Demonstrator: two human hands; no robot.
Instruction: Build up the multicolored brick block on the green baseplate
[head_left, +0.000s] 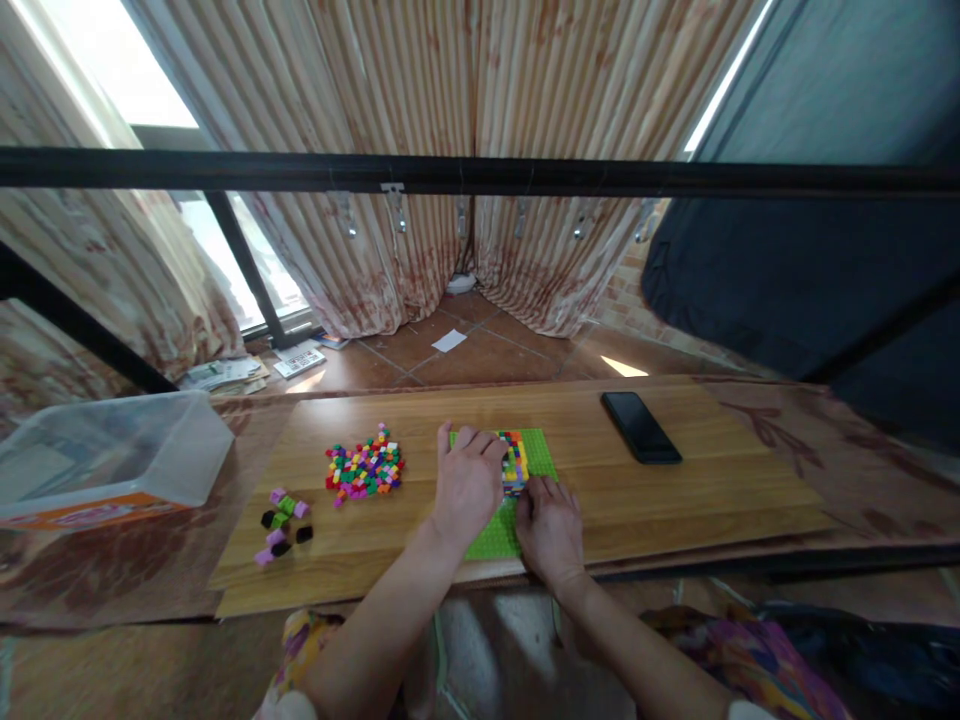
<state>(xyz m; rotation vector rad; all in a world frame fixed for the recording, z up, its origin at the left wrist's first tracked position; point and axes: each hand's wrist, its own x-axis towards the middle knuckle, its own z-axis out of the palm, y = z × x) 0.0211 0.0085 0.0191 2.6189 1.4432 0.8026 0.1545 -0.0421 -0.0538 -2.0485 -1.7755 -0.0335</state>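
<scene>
A low structure of multicoloured toy bricks (pixel 514 462) stands on a bright green studded baseplate (pixel 499 540). My left hand (pixel 471 478) lies over the structure's left side, its fingers bent round it and the fingertips partly hidden. At the near right corner of the structure is my right hand (pixel 551 525), fingers curled and pressed together against the bricks. Whatever its fingertips pinch is hidden. To the left lies a spread pile of small mixed-colour bricks (pixel 366 466). Several pink, green and black bricks (pixel 285 508) form a looser group nearer the table's left end.
A dark phone (pixel 640 428) lies on the wooden board (pixel 697 490) at the right. On the left stands a clear plastic box (pixel 127 440) with an orange label. A black horizontal bar (pixel 480 175) with clips crosses beyond the table, before striped curtains (pixel 360 90).
</scene>
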